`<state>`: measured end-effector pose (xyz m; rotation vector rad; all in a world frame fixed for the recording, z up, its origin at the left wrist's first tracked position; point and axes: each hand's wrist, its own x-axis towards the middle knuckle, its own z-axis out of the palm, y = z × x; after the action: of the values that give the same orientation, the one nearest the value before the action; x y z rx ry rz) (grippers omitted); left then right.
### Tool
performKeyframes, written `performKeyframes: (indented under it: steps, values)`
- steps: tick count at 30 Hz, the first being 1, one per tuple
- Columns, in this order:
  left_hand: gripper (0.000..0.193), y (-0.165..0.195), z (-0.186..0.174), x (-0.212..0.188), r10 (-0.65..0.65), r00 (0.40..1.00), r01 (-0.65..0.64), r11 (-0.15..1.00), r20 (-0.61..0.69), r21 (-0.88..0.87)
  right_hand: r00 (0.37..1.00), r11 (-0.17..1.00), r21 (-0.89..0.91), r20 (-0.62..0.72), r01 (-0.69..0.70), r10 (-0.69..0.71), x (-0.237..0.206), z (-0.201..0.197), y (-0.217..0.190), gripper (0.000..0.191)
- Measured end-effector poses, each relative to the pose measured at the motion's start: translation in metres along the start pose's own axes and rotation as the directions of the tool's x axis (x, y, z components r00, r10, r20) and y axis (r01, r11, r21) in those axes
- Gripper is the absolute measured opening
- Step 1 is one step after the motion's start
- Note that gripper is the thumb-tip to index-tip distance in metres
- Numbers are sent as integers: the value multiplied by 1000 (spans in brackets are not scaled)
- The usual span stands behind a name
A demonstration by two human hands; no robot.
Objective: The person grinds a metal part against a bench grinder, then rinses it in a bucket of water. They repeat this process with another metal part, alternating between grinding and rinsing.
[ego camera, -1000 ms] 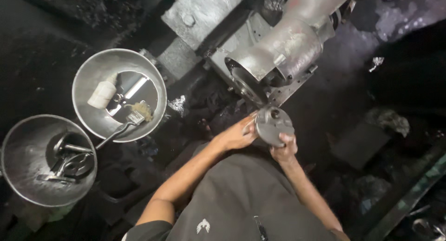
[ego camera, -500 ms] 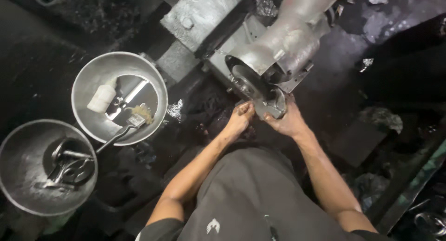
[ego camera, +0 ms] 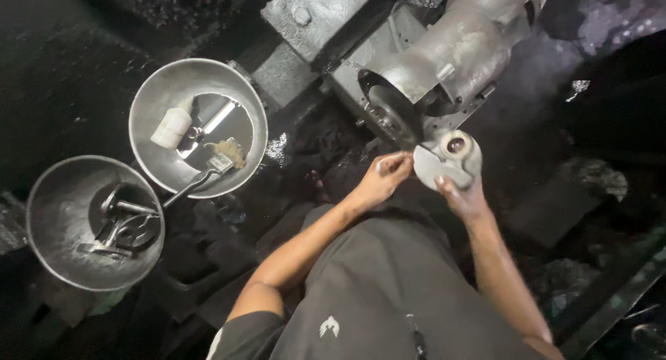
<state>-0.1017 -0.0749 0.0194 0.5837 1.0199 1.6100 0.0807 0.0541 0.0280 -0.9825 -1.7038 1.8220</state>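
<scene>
gripping the round grey metal cover (ego camera: 447,162) from below, the right hand (ego camera: 463,199) holds it just beside the grey machine housing (ego camera: 444,58). the left hand (ego camera: 381,180) pinches a thin pin at the cover's edge, too small to make out. two steel bowls (ego camera: 149,110) hold tools, partly shadowed.

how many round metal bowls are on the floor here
2. One metal bowl sits left of the grey machine, holding a brush and a small white bottle. The other bowl lies lower left, holding metal tools. More may be hidden in the dark surroundings.
</scene>
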Motion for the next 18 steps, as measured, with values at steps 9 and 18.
performKeyframes:
  steps: [9,18]
  values:
    - [63,10,-27,-7,-22,968,-3,995,251,102,990,796,604,-90,-32,108,-10,17,40,62]
    - [52,9,-20,-20,22,991,-26,999,130,31,925,628,701,123,-338,360,13,47,20,52]
